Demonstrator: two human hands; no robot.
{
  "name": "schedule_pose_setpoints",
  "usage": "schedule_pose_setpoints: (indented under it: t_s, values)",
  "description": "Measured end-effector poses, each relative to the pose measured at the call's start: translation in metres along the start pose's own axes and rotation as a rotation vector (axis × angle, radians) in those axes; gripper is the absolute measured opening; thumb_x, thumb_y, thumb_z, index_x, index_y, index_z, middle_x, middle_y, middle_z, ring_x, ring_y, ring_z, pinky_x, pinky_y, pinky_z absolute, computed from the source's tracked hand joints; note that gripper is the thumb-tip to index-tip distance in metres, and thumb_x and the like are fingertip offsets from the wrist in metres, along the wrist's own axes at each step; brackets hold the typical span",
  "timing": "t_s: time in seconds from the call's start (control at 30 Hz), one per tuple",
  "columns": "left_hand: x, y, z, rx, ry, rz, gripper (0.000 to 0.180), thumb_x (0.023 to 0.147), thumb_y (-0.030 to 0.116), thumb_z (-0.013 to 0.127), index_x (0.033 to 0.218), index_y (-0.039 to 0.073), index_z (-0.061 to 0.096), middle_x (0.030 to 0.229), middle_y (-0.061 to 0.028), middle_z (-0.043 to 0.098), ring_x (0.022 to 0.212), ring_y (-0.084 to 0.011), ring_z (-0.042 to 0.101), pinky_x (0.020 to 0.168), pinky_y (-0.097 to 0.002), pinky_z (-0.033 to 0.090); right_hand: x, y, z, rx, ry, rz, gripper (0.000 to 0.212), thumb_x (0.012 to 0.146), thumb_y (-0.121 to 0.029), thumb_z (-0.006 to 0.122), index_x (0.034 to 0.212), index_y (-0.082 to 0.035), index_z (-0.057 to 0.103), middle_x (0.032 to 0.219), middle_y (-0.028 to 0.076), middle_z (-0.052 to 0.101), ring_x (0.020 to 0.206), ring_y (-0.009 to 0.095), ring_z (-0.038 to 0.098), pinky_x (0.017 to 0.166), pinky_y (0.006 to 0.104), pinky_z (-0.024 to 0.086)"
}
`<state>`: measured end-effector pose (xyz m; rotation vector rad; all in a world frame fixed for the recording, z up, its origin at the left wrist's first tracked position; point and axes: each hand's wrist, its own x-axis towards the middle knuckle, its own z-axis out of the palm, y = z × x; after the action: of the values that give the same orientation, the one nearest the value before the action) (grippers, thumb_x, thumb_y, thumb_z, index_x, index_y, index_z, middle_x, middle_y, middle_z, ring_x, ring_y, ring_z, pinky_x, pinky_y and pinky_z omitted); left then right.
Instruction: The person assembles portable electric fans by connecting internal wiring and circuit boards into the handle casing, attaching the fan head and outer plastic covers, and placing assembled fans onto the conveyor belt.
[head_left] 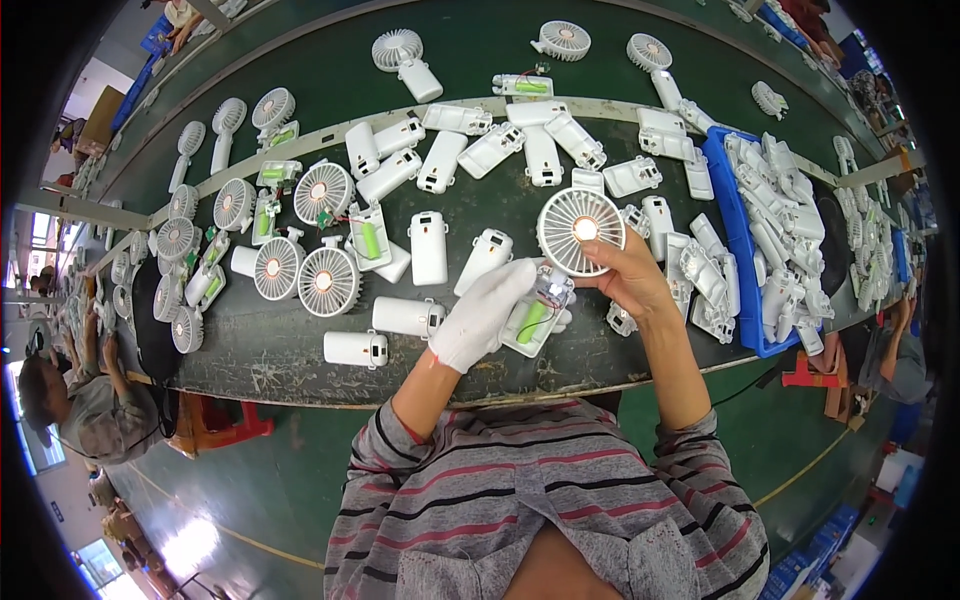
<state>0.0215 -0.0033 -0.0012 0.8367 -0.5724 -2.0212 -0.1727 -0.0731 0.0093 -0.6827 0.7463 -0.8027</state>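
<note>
My left hand point(482, 318), in a white glove, is closed on a white fan handle half-shell point(524, 344). A green battery point(531, 322) with a thin dark wire lies inside that shell. Bare, my right hand point(638, 278) grips a round white fan head point(560, 222) by its lower rim, thumb on the grille. The fan head sits just above the top end of the handle shell, where a small clear and metallic part point(553, 287) shows between my hands. Whether the head and shell are joined is hard to make out. Close to my left hand lies a white handle casing point(487, 258).
Loose white casings point(429, 250) are scattered over the dark table point(270, 382). Fan heads with exposed batteries point(328, 281) lie to the left. On the right stands a blue bin point(741, 255) heaped with white casings. A conveyor belt point(320, 65) carrying fans runs behind. Other people sit at both sides.
</note>
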Motion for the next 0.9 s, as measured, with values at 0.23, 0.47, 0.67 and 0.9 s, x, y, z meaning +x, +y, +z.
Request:
schedule_pose_setpoints:
  t_s: [0.23,0.47,0.67,0.9]
  values:
    - [-0.006,-0.022,-0.011,-0.217,0.058,-0.218,0.036,0.095,0.025,0.05,0.11,-0.008,0.051,0.099,-0.0217,0.063,0.085,-0.0279,0.066,0.076,-0.0375,0.056,0.005,0.02,0.004,-0.416,0.042,0.001,0.06,0.07,-0.016,0.078,0.12,0.004,0.05,0.108,0.01,0.061,0.096,0.015,0.058,0.087,0.0275,0.044]
    - [-0.013,-0.041,-0.008,-0.138,0.141,-0.152,0.024,0.091,0.011,0.053,0.102,-0.01,0.056,0.098,-0.0203,0.064,0.084,-0.0249,0.066,0.075,-0.0334,0.056,-0.001,0.021,-0.002,-0.669,-0.034,0.025,0.065,0.068,-0.01,0.078,0.124,0.003,0.048,0.107,0.008,0.06,0.096,0.013,0.056,0.088,0.0276,0.044]
    - [-0.014,-0.042,-0.003,-0.179,0.161,-0.145,0.024,0.09,0.012,0.055,0.102,-0.01,0.056,0.097,-0.0203,0.064,0.083,-0.0248,0.066,0.075,-0.0339,0.056,-0.001,0.021,-0.001,-0.792,0.006,-0.015,0.066,0.07,-0.012,0.078,0.127,0.002,0.047,0.113,0.008,0.059,0.099,0.012,0.056,0.086,0.0272,0.046]
    - [-0.009,-0.048,-0.008,-0.363,0.219,-0.079,0.023,0.089,0.009,0.055,0.102,-0.01,0.057,0.091,-0.0173,0.064,0.079,-0.0242,0.066,0.071,-0.0349,0.056,-0.037,0.021,0.021,-1.224,-0.029,-0.497,0.023,0.07,-0.002,0.072,0.092,-0.003,0.064,0.096,0.007,0.062,0.082,0.017,0.057,0.069,0.027,0.046]
